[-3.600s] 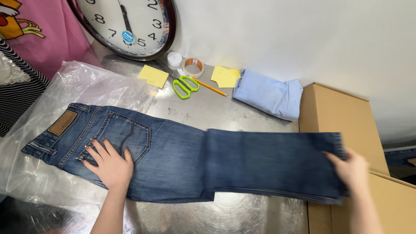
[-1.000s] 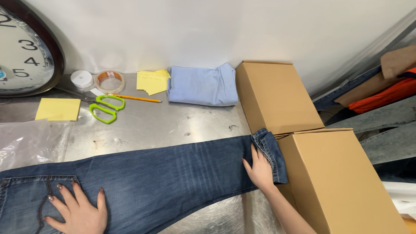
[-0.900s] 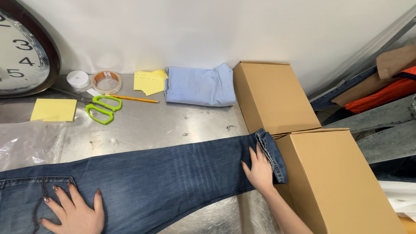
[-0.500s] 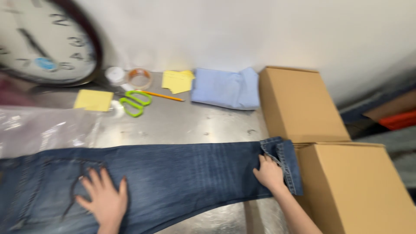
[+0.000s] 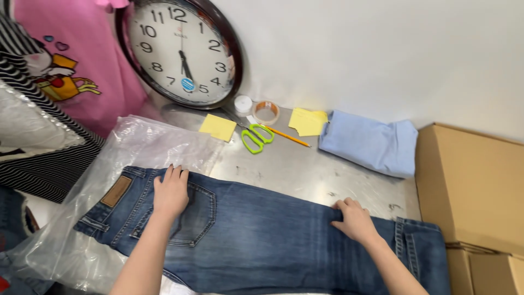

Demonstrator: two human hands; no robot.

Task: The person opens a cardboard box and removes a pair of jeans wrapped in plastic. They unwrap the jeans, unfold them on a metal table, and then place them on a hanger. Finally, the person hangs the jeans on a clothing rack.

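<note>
A pair of dark blue jeans (image 5: 262,240) lies flat across a metal table (image 5: 305,169), waist end to the left on a clear plastic bag (image 5: 136,147), leg hems to the right. My left hand (image 5: 171,191) rests palm down on the seat, beside a back pocket. My right hand (image 5: 355,220) presses flat on the lower leg, a little short of the hems. Both hands have fingers spread and hold nothing.
A large wall clock (image 5: 183,52) leans at the back. Behind the jeans lie green scissors (image 5: 254,137), a pencil (image 5: 288,136), yellow sticky notes (image 5: 217,127), tape rolls (image 5: 266,112) and a folded light blue cloth (image 5: 371,143). Cardboard boxes (image 5: 472,186) stand at the right, hanging clothes (image 5: 54,82) at the left.
The view has swung left, bringing the clock and waist end into sight. My right hand moved left from the hem onto the leg. My left hand moved up onto the seat.
</note>
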